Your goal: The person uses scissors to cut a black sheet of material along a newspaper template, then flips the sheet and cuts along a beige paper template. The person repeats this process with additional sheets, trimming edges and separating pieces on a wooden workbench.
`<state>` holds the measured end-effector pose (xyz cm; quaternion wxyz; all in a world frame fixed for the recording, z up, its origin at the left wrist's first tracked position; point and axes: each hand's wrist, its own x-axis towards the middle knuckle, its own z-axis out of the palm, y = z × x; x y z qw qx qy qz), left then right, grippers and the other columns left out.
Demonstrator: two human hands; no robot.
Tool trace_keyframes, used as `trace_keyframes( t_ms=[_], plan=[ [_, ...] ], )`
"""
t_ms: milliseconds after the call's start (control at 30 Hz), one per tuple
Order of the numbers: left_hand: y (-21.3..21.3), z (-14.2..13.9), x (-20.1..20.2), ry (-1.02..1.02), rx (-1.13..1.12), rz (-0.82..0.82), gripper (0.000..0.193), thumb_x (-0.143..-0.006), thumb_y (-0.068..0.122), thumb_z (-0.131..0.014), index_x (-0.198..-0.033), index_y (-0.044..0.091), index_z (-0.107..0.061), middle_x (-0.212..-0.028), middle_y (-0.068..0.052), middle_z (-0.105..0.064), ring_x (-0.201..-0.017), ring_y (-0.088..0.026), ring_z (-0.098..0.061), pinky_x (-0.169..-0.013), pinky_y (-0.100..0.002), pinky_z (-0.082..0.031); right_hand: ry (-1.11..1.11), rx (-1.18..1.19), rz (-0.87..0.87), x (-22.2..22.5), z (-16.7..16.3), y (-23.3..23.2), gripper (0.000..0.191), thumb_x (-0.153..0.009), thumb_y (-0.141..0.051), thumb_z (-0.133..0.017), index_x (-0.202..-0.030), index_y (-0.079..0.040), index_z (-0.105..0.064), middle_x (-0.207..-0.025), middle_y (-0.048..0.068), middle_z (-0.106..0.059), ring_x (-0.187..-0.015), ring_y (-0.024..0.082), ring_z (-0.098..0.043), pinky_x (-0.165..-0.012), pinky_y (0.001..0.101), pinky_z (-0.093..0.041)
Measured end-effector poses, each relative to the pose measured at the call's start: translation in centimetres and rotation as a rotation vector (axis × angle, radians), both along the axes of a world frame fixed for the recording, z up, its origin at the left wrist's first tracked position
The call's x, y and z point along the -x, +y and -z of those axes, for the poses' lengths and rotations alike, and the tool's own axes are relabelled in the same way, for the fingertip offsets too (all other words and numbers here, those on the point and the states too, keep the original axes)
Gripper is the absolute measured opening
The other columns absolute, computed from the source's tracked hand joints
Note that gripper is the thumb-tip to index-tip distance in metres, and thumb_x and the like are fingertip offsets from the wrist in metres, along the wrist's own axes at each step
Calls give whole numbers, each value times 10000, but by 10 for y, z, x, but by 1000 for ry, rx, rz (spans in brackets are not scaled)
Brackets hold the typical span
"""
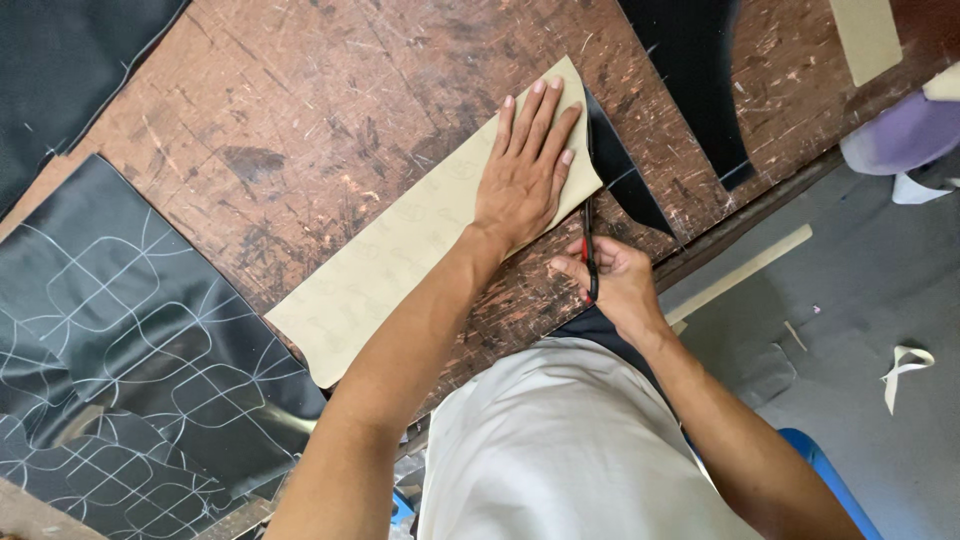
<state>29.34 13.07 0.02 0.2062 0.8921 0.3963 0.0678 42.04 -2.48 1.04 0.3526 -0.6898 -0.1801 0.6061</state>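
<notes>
My left hand [527, 165] lies flat, fingers spread, on the far end of a long beige cardboard template [400, 250] that rests diagonally on a scratched brown wooden table [300, 110]. Black material [622, 170] sticks out from under the template's right edge. My right hand [612, 280] grips a thin dark cutting tool with a red part [588, 255], its tip running along that edge of the template.
A black sheet marked with white outlined shapes [130, 360] covers the table's left side. More black material lies at the top left [60, 60] and top right [700, 70]. Beige strips [865, 35] and scraps lie around; grey floor [860, 330] at right.
</notes>
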Motion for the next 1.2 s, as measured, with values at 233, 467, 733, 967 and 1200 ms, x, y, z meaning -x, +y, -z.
trace_keyframes(
  t_ms=[233,467,733,967,1200],
  plan=[
    [1,0,0,0,9,-9,543,-1128,292,-389,-1619,70,-320,-1713,-143,-151,-1601,-296,-88,-1327,-499,-41,-11,-11,-11,-2,1,0,299,-816,-152,-859,-1024,-12,-696,-809,10,-694,-535,28,-526,-457,191,-423],
    [1,0,-1,14,6,-4,550,-1126,297,-379,-1620,67,-301,-1710,-146,-150,-1595,-296,-85,-1319,-497,-33,-65,-11,-93,-15,-2,8,269,-820,-130,-844,-1037,-23,-728,-798,13,-736,-559,23,-573,-464,187,-426],
    [1,-3,1,6,32,-11,551,-1133,301,-380,-1632,86,-289,-1720,-127,-144,-1606,-285,-81,-1331,-489,-35,-70,7,-97,-20,-8,11,273,-805,-133,-852,-1025,-24,-731,-800,19,-732,-520,36,-540,-435,197,-403],
    [2,1,-1,24,9,-16,570,-1132,321,-376,-1636,83,-255,-1718,-123,-148,-1601,-278,-93,-1326,-488,-42,-89,34,-157,-32,-13,20,295,-799,-156,-864,-1036,-33,-738,-769,19,-705,-535,41,-531,-464,198,-408],
    [1,4,-2,35,1,-16,599,-1132,320,-378,-1647,64,-211,-1723,-115,-144,-1605,-270,-97,-1331,-484,-45,-35,16,-155,-40,-10,24,286,-806,-164,-854,-1017,-27,-719,-773,14,-698,-520,41,-515,-454,199,-403]
  ],
)
